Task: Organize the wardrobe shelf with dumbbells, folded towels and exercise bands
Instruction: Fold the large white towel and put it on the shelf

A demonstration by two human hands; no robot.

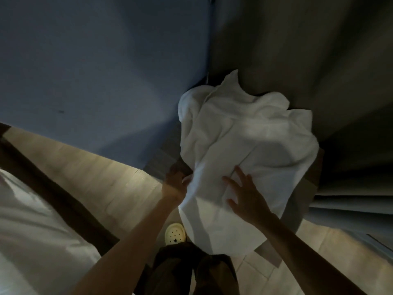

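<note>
Dim room. Blue wall (95,71) fills the upper left; dark wardrobe (319,50) interior fills the right, its depths lost in shadow. Pale wood-plank floor (95,177) below. Bed (32,231) with a white sheet and dark frame at lower left, cut off by the picture's edge.

White towel (244,135): large, unfolded, rumpled, spread over a grey-brown wardrobe shelf (168,154). It hides nearly all of that surface; only strips show at the left and right sides. Near end of the towel hangs over the front edge toward the person. Whatever lies beneath it cannot be made out.

Dark trousers (180,271) at bottom centre, partly cut off.

Right hand (244,199): grip wide, fingers straight and spread, palm flat on the towel's near part.

Left hand (175,184): at the towel's left edge, blurred; grip looks closed, fingers curled on the cloth.

Cream clog (175,233) with holes on the floor, between the forearms, partly behind the hanging towel.
</note>
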